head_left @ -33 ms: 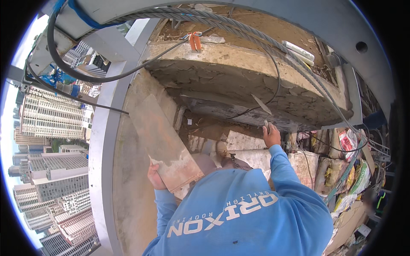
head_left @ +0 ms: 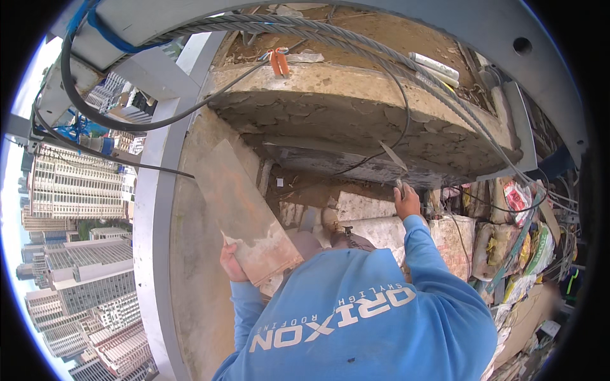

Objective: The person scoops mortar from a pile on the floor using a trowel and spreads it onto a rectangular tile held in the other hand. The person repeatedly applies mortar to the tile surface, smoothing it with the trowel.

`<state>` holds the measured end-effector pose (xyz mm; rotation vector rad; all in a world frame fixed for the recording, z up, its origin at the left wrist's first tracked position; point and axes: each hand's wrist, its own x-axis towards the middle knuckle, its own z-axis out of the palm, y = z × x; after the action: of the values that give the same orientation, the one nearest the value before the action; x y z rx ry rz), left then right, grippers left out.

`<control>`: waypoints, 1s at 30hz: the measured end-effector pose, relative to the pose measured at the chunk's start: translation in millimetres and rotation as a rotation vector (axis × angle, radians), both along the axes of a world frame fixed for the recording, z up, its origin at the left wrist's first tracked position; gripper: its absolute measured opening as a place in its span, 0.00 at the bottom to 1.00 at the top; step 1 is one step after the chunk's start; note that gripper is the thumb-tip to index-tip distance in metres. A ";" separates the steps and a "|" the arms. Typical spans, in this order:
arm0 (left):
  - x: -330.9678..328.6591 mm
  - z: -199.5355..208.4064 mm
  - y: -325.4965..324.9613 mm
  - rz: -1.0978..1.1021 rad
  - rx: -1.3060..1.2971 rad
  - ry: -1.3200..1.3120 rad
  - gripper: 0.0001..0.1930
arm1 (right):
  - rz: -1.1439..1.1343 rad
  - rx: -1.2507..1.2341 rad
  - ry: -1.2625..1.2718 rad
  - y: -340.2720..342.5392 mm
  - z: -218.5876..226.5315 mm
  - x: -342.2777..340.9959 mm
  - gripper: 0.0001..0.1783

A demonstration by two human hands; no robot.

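Observation:
My left hand [head_left: 232,259] grips the lower left edge of a long flat board [head_left: 244,209], reddish and worn, with a grey mortar smear across it. The board slants up and away beside the pale wall on the left. In my right hand [head_left: 407,202] is a pointed trowel [head_left: 395,157], its fingers wrapped round the handle. The thin blade points up and left, in front of the rough grey mortar face [head_left: 356,120] under the ledge. Whether the blade touches that face I cannot tell.
Steel cables [head_left: 305,28] and a black cable [head_left: 82,95] cross above the concrete ledge [head_left: 330,77]. An orange-handled tool [head_left: 278,63] rests on the ledge. Stuffed sacks [head_left: 451,238] and debris crowd the right. Beyond the metal beam [head_left: 152,209], high-rise buildings stand far below left.
The view has shifted slightly, so the ledge and cables sit further left. My right hand and the trowel have moved a little to the right; the left hand and board look almost unchanged.

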<state>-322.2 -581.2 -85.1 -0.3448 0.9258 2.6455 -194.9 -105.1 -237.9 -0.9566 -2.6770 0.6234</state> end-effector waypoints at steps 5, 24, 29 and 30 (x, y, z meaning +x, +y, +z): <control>-35.7 -6.6 14.7 -0.315 -0.234 -0.015 0.35 | -0.602 -0.092 -0.071 -47.9 -20.1 166.6 0.20; -26.1 -13.7 179.6 -1.336 -0.219 -0.167 0.28 | -2.286 -0.700 -0.062 -443.6 -87.5 434.6 0.29; 23.3 -10.1 268.4 -1.409 -0.326 -0.075 0.26 | -2.332 -0.688 0.067 -452.5 -92.2 446.9 0.26; 31.4 -8.7 283.2 -1.452 -0.309 -0.059 0.26 | -2.323 -0.697 0.067 -459.3 -95.6 447.7 0.25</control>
<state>-290.8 -298.0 -93.8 0.1728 0.9813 1.1678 252.9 -564.4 -333.5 -2.7302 0.0944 0.6414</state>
